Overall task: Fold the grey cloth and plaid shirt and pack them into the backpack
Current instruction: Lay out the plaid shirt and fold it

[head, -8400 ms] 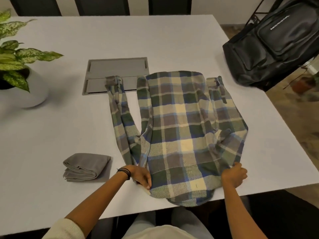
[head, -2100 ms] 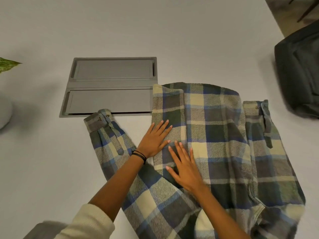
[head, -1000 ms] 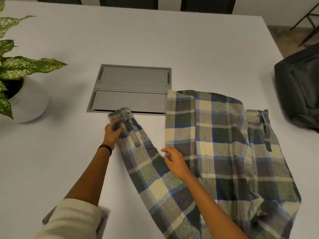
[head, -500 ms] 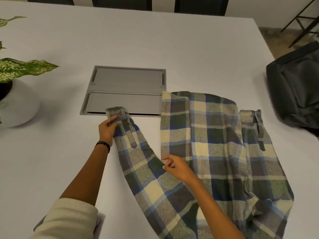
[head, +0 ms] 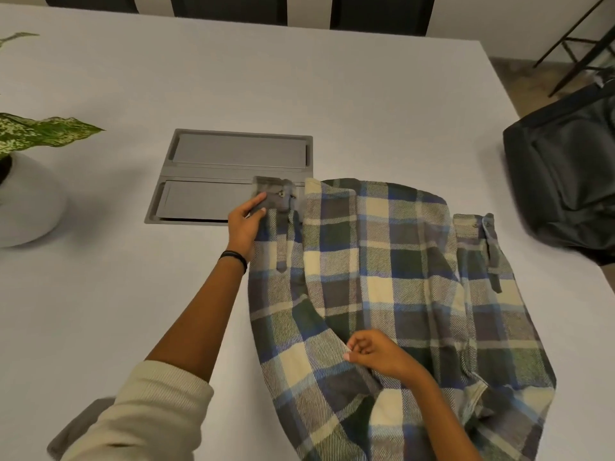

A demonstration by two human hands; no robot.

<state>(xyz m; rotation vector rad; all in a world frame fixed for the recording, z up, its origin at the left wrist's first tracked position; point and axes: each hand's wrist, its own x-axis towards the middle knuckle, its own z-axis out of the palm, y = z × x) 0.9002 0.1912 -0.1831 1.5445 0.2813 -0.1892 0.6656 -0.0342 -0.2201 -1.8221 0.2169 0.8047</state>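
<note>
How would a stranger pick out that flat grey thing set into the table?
Start with the large white table. Near its middle, between the white plant pot on the left and the green, blue and cream plaid shirt on the right, a grey rectangular panel sits sunk into the top. Unlike its neighbours, it is flat, does not rise above the tabletop, and is split into two long lids.

One plaid shirt, one grey cloth, one backpack, one potted plant.
</note>
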